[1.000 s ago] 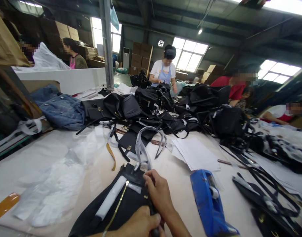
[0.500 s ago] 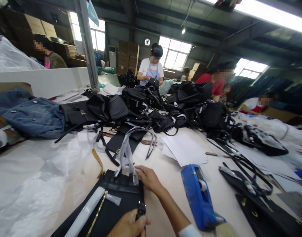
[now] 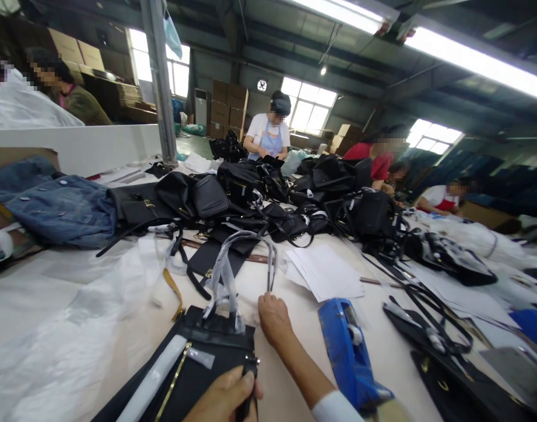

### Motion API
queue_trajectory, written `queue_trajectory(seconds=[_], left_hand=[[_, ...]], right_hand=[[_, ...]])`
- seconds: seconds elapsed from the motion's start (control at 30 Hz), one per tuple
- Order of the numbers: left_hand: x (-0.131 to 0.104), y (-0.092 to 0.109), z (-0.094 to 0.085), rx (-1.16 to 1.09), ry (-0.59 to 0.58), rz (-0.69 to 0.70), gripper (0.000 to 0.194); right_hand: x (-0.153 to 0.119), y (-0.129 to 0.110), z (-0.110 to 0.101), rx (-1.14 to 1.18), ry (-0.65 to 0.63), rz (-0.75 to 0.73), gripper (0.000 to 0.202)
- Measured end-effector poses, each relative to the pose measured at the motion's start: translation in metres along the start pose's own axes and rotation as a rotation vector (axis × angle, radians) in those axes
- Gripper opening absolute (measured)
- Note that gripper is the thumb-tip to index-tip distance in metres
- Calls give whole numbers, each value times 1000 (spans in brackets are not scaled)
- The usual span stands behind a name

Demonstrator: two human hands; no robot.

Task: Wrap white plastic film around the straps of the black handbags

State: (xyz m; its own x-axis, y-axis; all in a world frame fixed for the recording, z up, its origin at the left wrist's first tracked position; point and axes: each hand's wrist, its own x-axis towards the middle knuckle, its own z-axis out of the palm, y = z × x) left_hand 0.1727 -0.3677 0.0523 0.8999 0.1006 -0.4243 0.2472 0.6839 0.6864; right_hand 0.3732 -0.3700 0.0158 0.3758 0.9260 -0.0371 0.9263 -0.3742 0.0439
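A black handbag with a gold zipper lies on the table in front of me. My left hand is closed round its right edge, thumb on top. Just right of the bag's top, my right hand is closed on the lower end of a thin dark strap. This strap runs down from the arched, plastic-wrapped handle. White wrapping covers a strip along the bag's front. The right fingertips are partly hidden from me.
A blue tape dispenser stands right of my right arm. White paper sheets lie beyond it. Clear plastic covers the left side, near a denim bag. Black bags are heaped across the back; several people work around.
My right hand has moved right, away from the bag's top edge, and closed on the strap end. The left hand keeps its hold on the bag's edge.
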Motion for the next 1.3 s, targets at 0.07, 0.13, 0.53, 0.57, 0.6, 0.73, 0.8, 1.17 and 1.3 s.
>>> queue_trajectory(seconds=[0.07,0.13,0.53,0.57,0.6,0.73,0.8,1.17,1.3], left_hand=[[-7,3,6,-73,34,-28,51],[-13,7,12,-100,57,-69,50],[-32,23,24,148,120,128,43],[-34,26,24,231,140,203,39],[-35,29,25,322,159,290,34],[-40,33,33,612,239,519,21],[-41,32,36,666,276,558,21],[-36,32,30,723,358,607,55],[-32,29,26,566,460,551,88]], right_hand=[[-42,7,0,-22,-40,44,28],[-80,13,1,-40,-85,113,29],[-95,14,-14,563,81,223,42],[-100,16,-21,776,115,270,38],[-106,16,-28,1024,135,310,35],[-136,-5,-50,1748,78,313,40],[-149,-22,-57,1916,36,292,43],[-167,-58,-69,2274,-58,269,46],[-165,-64,-64,2331,79,292,44]])
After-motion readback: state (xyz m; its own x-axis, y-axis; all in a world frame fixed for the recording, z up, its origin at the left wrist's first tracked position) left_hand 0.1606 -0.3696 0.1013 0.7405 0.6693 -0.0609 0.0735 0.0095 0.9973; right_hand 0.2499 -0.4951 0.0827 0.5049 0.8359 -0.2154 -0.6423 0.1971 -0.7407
